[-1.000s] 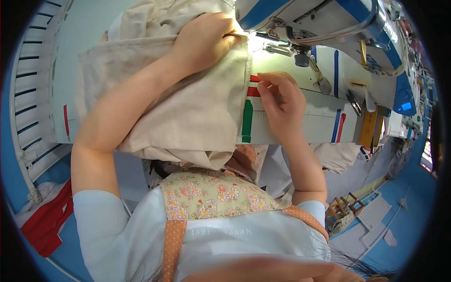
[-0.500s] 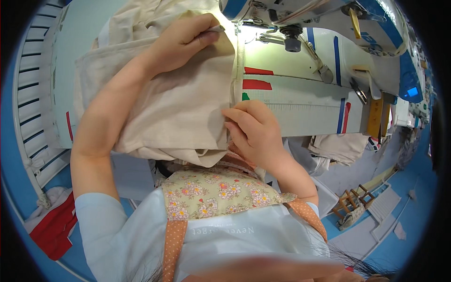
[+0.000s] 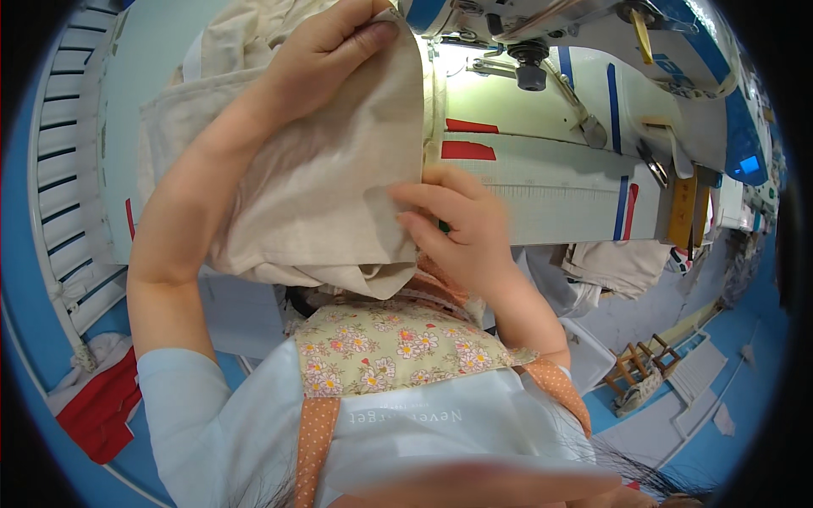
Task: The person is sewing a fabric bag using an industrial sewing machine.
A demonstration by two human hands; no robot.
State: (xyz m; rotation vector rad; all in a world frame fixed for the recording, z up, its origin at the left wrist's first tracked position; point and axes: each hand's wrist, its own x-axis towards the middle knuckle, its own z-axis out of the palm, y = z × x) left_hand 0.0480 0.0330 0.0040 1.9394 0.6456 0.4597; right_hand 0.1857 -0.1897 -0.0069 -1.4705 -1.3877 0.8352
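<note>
Beige cloth point(image 3: 330, 182), folded in layers, lies on the sewing machine's table and hangs over its near edge. My left hand point(image 3: 343, 51) is closed on the cloth's far right corner, thumb on top, close beside the machine's head. At the cloth's right edge, nearer to me, is my right hand point(image 3: 461, 229), slightly blurred. Its thumb and forefinger are apart, their tips over the cloth's surface; the other fingers are partly hidden. The sewing machine point(image 3: 584, 38) stands at the far right with its lamp lit.
A ruler strip point(image 3: 542, 190) and red tape point(image 3: 468, 151) mark the pale table right of the cloth. A yellow holder point(image 3: 683, 207) with tools sits at its right end. White rails point(image 3: 63, 182) border the left. Below are a red cloth point(image 3: 100, 411) and a wooden rack point(image 3: 639, 364).
My left hand has slid away from me along the cloth's edge, and the cloth's far corner has shifted with it. My right hand's fingers have spread and moved slightly left over the cloth.
</note>
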